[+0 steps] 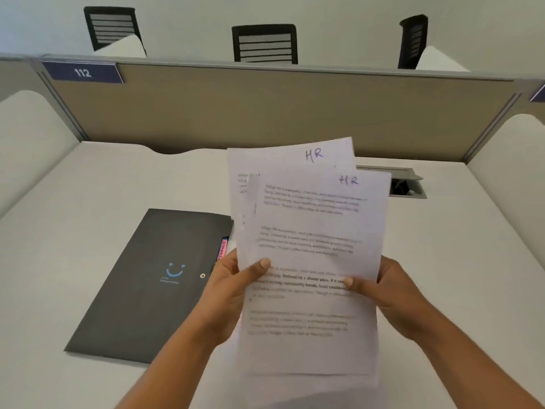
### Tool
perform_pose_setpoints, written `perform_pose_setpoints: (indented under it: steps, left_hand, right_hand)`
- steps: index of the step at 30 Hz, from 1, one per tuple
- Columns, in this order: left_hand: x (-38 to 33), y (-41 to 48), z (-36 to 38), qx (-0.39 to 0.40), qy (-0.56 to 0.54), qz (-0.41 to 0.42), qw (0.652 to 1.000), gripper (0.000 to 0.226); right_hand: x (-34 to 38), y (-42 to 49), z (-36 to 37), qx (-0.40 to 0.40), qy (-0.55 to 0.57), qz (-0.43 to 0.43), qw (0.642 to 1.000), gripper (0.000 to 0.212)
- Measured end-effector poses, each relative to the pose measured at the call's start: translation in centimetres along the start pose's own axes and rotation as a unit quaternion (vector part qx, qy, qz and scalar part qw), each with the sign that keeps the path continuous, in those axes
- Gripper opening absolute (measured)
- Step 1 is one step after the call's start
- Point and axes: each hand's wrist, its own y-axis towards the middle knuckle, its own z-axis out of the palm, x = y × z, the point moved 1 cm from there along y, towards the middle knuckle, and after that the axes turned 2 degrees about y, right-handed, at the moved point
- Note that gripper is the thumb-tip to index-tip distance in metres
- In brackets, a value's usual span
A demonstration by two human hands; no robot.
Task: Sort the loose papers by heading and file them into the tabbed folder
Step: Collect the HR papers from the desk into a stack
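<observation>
Both hands hold up the papers (312, 246) above the worktop (88, 187). The left hand (233, 287) grips their left edge and the right hand (392, 287) grips their right edge, fingers (261, 268) curled round the sheets. Two sheets say "HR". The dark folder (153, 278) lies flat at 9 o'clock from the papers, with a pink tab (222, 249) poking out.

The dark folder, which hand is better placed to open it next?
Left, probably: the folder lies closed just beside the left hand, while the right hand, across the papers from it, could hold them alone.
</observation>
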Motion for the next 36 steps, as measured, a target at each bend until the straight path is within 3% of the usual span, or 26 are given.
perform_pose_setpoints:
  steps: [4, 6, 10, 14, 18, 23, 26, 29, 31, 33, 36]
  left_hand:
    - [0.6, 0.2, 1.5, 0.007, 0.078, 0.021, 0.997, 0.02]
    - [0.7, 0.1, 2.8, 0.003, 0.111, 0.056, 0.992, 0.027]
    - [-0.1, -0.4, 4.9, -0.02, 0.159, 0.168, 0.973, 0.021]
    - [-0.9, -0.9, 5.5, -0.018, 0.195, 0.275, 0.941, 0.028]
    - [0.2, -0.5, 5.9, -0.023, 0.217, 0.252, 0.943, 0.042]
    - [0.9, -0.2, 5.5, -0.033, 0.246, 0.261, 0.933, 0.044]
    - [-0.2, 0.0, 5.6, -0.015, 0.175, 0.233, 0.956, 0.039]
    - [-1.3, 1.4, 5.0, 0.023, 0.172, 0.21, 0.962, 0.019]
    - [-1.6, 3.3, 3.5, -0.004, 0.172, 0.192, 0.966, 0.02]
    - [-1.3, 5.9, 0.8, -0.093, 0.3, 0.163, 0.935, 0.03]
    - [0.0, 9.1, -3.0, -0.122, 0.581, 0.043, 0.803, 0.044]
  right_hand:
    - [0.4, -0.9, -0.6, -0.022, -0.019, -0.004, 1.0, 0.033]
    - [0.7, -1.4, -0.1, -0.06, -0.018, -0.033, 0.997, 0.028]
    - [2.6, -2.7, 0.8, -0.124, -0.01, -0.152, 0.98, 0.026]
    - [4.1, -3.9, 0.8, -0.126, -0.025, -0.276, 0.953, 0.045]
    - [2.4, -3.8, 0.7, -0.132, -0.047, -0.245, 0.959, 0.041]
    - [0.5, -3.6, -0.3, -0.164, -0.072, -0.201, 0.963, 0.032]
    - [0.1, -3.3, -1.2, -0.17, -0.049, -0.183, 0.967, 0.023]
    - [0.0, -2.8, -2.1, -0.201, -0.054, -0.171, 0.963, 0.022]
    - [-0.2, -2.5, -3.2, -0.231, -0.036, -0.165, 0.958, 0.02]
    - [-0.5, -2.3, -4.7, -0.264, -0.015, -0.157, 0.952, 0.016]
    - [-1.6, -2.3, -7.0, -0.295, 0.025, -0.125, 0.947, 0.011]
